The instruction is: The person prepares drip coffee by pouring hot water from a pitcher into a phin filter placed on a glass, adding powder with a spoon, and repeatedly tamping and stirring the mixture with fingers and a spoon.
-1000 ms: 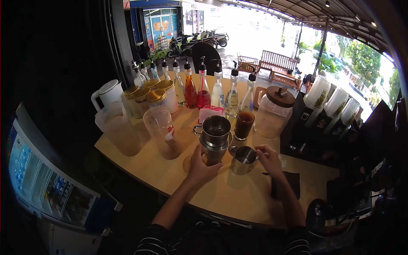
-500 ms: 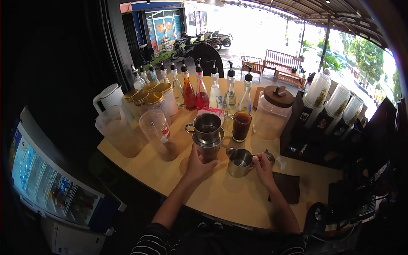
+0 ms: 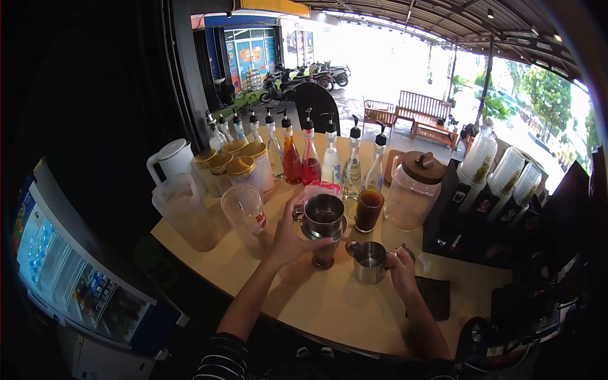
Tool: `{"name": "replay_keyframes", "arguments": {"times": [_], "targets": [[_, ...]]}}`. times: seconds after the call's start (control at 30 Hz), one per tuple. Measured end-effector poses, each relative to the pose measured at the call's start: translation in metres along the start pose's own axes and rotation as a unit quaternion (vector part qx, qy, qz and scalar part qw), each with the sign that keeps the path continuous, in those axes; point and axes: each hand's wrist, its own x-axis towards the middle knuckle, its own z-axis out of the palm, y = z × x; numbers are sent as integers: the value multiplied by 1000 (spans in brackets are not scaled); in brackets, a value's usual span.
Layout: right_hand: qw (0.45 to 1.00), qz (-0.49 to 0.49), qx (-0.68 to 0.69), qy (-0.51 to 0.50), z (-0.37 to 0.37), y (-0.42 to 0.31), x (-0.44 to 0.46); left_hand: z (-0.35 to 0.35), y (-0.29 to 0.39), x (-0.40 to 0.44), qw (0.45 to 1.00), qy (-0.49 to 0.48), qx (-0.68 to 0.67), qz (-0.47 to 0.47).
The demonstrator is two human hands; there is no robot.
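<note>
A metal coffee drip filter (image 3: 323,214) with a side handle sits on top of a glass (image 3: 323,254) with dark liquid low in it. My left hand (image 3: 295,237) is closed round the filter's left side, its fingers by the handle and its thumb across the front below the rim. My right hand (image 3: 400,267) grips the handle of a small steel pitcher (image 3: 369,271), held upright at the counter. A metal lid-like piece (image 3: 405,253) lies partly hidden behind that hand. Just behind the pitcher stands a glass of dark brown drink (image 3: 368,211).
Pump bottles (image 3: 310,161) line the back of the counter (image 3: 304,294). Gold-lidded jars (image 3: 242,168), a clear plastic jug (image 3: 183,212) and a tall plastic container (image 3: 242,218) stand left. A wood-lidded jar (image 3: 413,199), cup holder (image 3: 465,221) and dark cloth (image 3: 432,297) are right.
My left hand has moved up from the glass to the drip filter above it. My right hand still holds the pitcher. The whole view has shifted slightly.
</note>
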Motion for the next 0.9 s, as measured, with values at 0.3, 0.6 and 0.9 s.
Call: {"name": "replay_keyframes", "arguments": {"times": [0.3, 0.6, 0.9], "targets": [[998, -35, -18, -46, 50, -111, 34, -3, 8, 4, 1000, 1, -5, -30], [976, -91, -164, -110, 107, -178, 76, -4, 8, 5, 999, -1, -13, -29], [959, -100, -201, -171, 131, -193, 100, -4, 10, 6, 999, -3, -21, -30]]}}
